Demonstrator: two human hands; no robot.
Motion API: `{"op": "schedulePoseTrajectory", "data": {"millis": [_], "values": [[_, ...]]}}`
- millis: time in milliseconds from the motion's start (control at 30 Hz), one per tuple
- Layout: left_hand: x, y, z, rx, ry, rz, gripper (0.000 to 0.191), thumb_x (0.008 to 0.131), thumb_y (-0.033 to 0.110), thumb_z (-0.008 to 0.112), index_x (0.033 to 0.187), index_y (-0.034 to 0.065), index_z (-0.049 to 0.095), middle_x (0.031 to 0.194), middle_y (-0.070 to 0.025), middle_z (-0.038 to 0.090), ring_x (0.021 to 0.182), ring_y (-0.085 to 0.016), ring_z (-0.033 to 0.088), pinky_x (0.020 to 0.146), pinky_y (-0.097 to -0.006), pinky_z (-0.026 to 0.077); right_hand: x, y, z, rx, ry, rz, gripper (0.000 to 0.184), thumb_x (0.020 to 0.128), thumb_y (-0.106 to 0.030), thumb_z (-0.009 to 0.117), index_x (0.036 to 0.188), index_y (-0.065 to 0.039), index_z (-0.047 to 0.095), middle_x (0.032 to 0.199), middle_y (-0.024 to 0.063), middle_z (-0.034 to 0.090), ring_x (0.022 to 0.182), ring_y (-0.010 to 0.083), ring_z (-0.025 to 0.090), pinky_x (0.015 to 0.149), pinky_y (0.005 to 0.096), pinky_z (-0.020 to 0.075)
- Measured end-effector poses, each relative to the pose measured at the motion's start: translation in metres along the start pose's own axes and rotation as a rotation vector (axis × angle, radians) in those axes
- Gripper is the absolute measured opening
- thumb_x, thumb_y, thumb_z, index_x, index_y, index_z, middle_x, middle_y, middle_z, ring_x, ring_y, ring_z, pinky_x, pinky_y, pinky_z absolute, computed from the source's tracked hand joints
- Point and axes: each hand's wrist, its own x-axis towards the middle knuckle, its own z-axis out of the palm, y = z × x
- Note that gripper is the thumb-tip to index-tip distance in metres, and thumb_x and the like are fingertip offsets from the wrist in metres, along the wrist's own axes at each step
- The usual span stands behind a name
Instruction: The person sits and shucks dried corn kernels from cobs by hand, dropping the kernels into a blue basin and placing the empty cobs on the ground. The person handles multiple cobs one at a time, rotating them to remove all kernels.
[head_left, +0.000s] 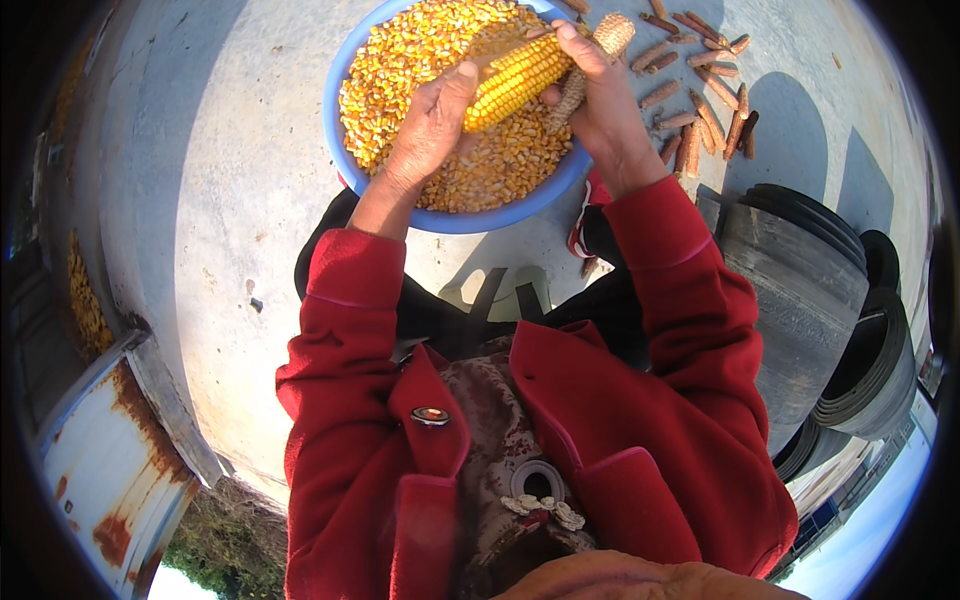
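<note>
An ear of yellow corn is held slantwise over a blue plastic basin, its kernels still on the cob on the side I see. My left hand grips the lower left end, thumb along its side. Around a pale bare corncob my right hand is closed, and this cob lies against the ear's upper right end. My right thumb reaches over toward the ear; the fingers beneath are mostly hidden. Loose corn kernels fill much of the basin under both hands.
Several reddish bare cobs lie scattered on the concrete floor right of the basin. Rolls of dark rubber-like sheeting stand at my right. A rusty white metal panel is at the left, with a heap of corn beyond it.
</note>
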Motion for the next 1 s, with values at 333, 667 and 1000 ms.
{"op": "schedulePoseTrajectory", "data": {"millis": [333, 667, 1000], "values": [[-0.001, 0.001, 0.002, 0.081, -0.122, 0.125, 0.068, 0.092, 0.059, 0.047, 0.132, 0.0034, 0.051, 0.099, -0.0067, 0.061, 0.078, -0.013, 0.059, 0.053, -0.0239, 0.050, -0.003, 0.000, 0.002, -0.093, -0.034, 0.010, 0.023, 0.090, -0.019, 0.062, 0.107, -0.004, 0.061, 0.099, 0.0053, 0.066, 0.091, 0.0149, 0.061, 0.080, 0.0300, 0.0498], [0.006, -0.003, -0.001, 0.017, -0.138, 0.230, 0.061, 0.094, 0.050, 0.052, 0.131, 0.0012, 0.052, 0.109, -0.0085, 0.062, 0.098, -0.013, 0.056, 0.084, -0.0268, 0.048, -0.005, 0.002, 0.003, -0.196, -0.077, -0.070, 0.028, 0.091, -0.021, 0.061, 0.111, -0.003, 0.061, 0.102, 0.0052, 0.066, 0.095, 0.0139, 0.059, 0.083, 0.0281, 0.0468], [0.008, -0.008, 0.000, -0.084, -0.089, 0.167, 0.051, 0.098, 0.041, 0.049, 0.127, -0.0003, 0.054, 0.108, -0.0066, 0.064, 0.097, -0.012, 0.058, 0.086, -0.0264, 0.048, -0.008, -0.005, 0.005, -0.136, -0.030, 0.023, 0.025, 0.092, -0.021, 0.060, 0.111, -0.004, 0.061, 0.105, 0.0053, 0.065, 0.097, 0.0138, 0.058, 0.084, 0.0301, 0.0470]]}}
